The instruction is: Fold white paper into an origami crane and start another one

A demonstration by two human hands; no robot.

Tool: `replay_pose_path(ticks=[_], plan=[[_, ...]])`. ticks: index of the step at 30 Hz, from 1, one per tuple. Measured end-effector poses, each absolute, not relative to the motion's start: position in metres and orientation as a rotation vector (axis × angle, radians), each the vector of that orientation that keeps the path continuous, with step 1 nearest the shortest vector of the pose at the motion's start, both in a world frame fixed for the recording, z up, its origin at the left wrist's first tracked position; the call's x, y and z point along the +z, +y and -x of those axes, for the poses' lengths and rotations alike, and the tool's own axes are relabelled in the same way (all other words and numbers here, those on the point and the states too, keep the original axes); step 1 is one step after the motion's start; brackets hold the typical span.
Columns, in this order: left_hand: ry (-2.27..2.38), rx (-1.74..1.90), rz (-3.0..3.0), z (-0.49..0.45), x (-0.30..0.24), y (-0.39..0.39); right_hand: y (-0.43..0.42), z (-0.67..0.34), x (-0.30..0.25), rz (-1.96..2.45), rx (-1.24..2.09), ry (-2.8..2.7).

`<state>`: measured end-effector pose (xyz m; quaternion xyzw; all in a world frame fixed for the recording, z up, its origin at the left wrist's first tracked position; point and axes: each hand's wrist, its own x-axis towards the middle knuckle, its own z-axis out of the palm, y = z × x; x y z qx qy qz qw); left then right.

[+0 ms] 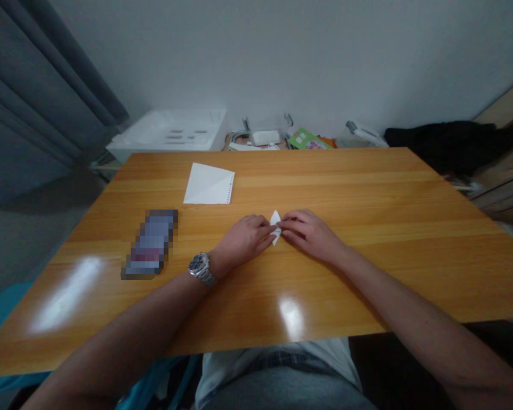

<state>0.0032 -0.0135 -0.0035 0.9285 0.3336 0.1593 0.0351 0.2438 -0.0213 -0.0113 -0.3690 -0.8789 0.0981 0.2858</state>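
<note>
A small folded piece of white paper (275, 218), pointed at its top and bottom, is between my two hands just above or on the wooden table (367, 193). My left hand (251, 236), with a metal watch (200, 266) on its wrist, pinches the paper's left side. From the other side my right hand (310, 233) grips its right edge with thumb and fingers. The fingertips hide the paper's middle, so its folds cannot be made out fully.
A white sheet (209, 185) with a perforated edge lies at the table's back left. Nearer me on the left is a blurred-out phone-shaped object (151, 245). Behind the table stand a white tray (171, 128), a green booklet (308, 139) and dark cloth (448, 145).
</note>
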Motion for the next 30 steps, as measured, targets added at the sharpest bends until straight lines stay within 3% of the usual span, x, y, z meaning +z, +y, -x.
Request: replay_pose_path(ticks=[11,30], plan=[[1.306,0.691,-2.647,-0.005,-0.004,-0.012,-0.019,-0.242,-0.017,0.966,0.311,-2.375],[1.235,0.700,-2.623,-0.005,-0.010,-0.008,-0.015,-0.233,-0.025,1.109,0.422,-2.152]])
